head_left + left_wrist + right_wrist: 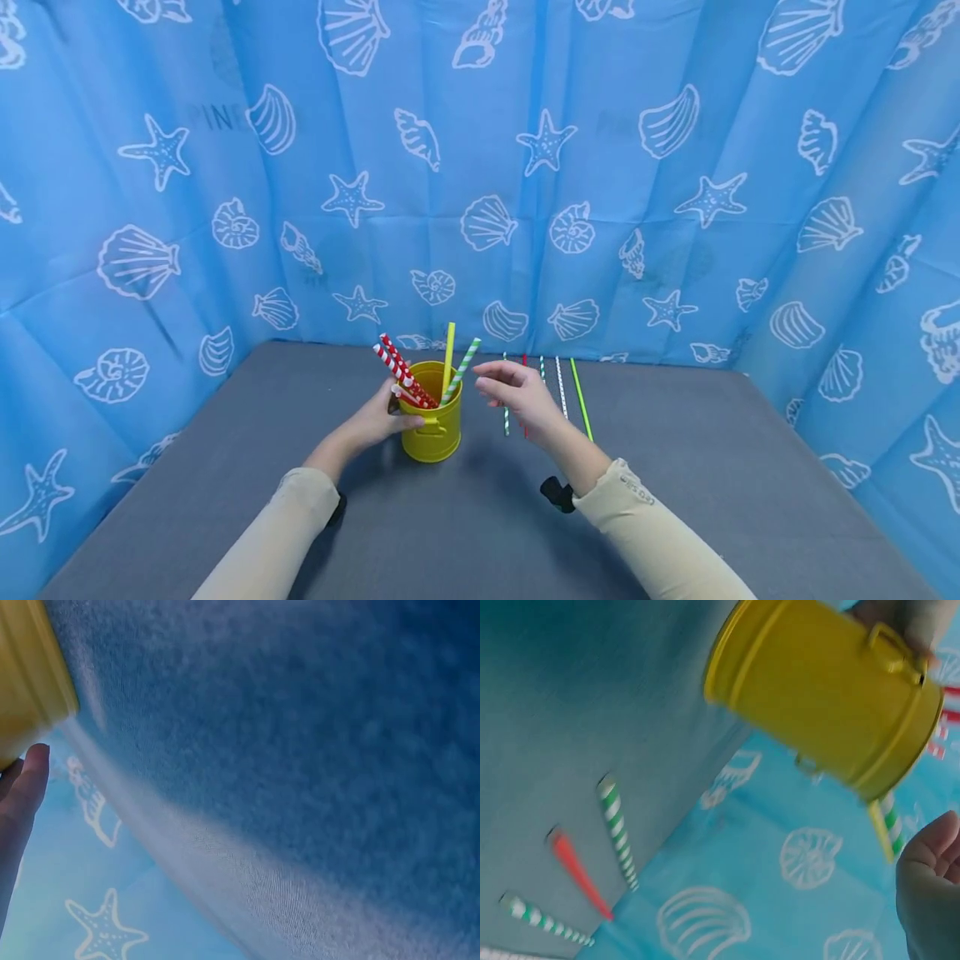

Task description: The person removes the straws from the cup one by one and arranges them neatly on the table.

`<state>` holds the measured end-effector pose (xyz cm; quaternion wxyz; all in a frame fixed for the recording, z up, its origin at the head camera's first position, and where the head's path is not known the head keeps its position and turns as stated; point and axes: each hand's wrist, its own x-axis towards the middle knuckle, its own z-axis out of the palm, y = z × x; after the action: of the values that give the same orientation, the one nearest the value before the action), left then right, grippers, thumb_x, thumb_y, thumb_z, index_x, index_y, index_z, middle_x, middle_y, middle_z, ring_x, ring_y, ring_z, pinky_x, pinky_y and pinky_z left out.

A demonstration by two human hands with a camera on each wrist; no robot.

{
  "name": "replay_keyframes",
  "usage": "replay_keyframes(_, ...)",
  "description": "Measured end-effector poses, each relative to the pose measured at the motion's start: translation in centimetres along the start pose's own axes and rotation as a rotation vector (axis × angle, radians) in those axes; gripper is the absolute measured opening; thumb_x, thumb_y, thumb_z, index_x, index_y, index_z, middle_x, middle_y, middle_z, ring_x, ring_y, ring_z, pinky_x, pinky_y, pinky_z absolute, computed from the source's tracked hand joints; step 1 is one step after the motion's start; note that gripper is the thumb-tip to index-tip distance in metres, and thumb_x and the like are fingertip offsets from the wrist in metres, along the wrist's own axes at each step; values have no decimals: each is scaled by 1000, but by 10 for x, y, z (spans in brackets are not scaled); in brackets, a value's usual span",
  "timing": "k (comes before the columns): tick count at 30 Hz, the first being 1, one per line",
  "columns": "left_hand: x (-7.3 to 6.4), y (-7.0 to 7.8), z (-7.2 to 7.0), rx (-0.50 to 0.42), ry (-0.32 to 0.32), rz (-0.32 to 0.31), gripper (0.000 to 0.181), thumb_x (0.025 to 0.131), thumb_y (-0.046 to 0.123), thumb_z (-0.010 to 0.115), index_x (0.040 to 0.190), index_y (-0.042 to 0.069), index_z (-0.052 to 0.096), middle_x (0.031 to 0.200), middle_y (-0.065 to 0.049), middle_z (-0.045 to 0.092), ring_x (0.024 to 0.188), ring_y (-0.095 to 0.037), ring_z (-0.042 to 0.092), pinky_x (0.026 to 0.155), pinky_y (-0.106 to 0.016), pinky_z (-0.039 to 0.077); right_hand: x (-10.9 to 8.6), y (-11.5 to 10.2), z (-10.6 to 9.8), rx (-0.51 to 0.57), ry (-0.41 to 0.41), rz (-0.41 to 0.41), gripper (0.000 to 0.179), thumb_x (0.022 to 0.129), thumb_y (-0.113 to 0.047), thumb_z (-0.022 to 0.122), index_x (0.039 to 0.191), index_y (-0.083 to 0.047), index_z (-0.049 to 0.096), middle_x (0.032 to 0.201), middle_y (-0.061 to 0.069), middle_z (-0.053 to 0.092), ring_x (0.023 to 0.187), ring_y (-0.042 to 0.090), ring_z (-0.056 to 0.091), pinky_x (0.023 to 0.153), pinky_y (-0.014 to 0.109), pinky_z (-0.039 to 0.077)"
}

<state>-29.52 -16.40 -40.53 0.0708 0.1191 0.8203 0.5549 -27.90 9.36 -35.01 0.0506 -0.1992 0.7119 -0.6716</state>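
My left hand [373, 422] grips a yellow metal bucket [435, 443] by its left side, the thumb lying across the front near the handle. Paper straws lean inside it: red-and-white patterned straws [390, 363] to the left, a plain yellow straw [449, 348] and a green-and-white striped straw [465, 362] to the right. Just right of the striped straw, my right hand [528, 404] hovers with loosely bent fingers and nothing between them. The right wrist view shows its thumb [930, 847] beside the tops of the straws. In the left wrist view only part of the bucket [30, 675] appears.
Several straws lie in a row on the grey table [675, 467], partly behind my right hand: a green-striped straw [506, 423], a red straw [581, 874], a white patterned straw [561, 387] and a lime green straw [581, 400]. A blue seashell curtain [450, 183] hangs behind.
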Motion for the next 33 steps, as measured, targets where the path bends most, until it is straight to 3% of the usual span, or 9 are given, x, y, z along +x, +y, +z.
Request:
replay_keyframes(5, 2, -4, -4, 5, -5, -1, 97, 86, 17, 75, 156, 17, 9, 154, -19, 28, 138, -44, 28, 109, -63, 21, 3, 3, 28, -72, -77, -76, 30, 94, -10, 63, 116, 11, 62, 100, 9, 66, 88, 17, 56, 79, 31, 51)
replay_keyframes(11, 1, -5, -6, -26, -29, 10, 96, 86, 17, 75, 156, 17, 9, 154, -18, 27, 137, -44, 28, 108, -64, 23, 4, 3, 56, -129, -96, -89, 24, 92, -10, 67, 112, 3, 69, 93, 3, 60, 83, 18, 51, 71, 30, 46)
replay_keyframes(19, 2, -7, -6, -22, -44, 19, 94, 87, 18, 74, 155, 11, 10, 152, -21, 28, 136, -44, 29, 106, -58, 32, 8, 11, 83, -87, -8, -75, 30, 89, -9, 70, 117, 0, 69, 89, 2, 59, 77, 14, 50, 65, 24, 47)
replay_keyframes(29, 1, -5, -7, -10, -50, 55, 85, 89, 10, 70, 153, 6, 13, 151, -23, 25, 138, -44, 24, 106, -59, 31, 12, 6, 103, -281, 161, -51, 23, 86, -20, 76, 105, -8, 75, 74, 0, 53, 67, 14, 51, 54, 21, 46)
replay_keyframes(33, 1, -5, -7, -16, -59, 77, 79, 90, 6, 68, 151, 7, 18, 150, -22, 28, 137, -44, 25, 106, -59, 32, 13, 6, 106, -306, 196, -69, 18, 87, -21, 75, 101, -10, 76, 72, -1, 52, 69, 14, 50, 53, 22, 44)
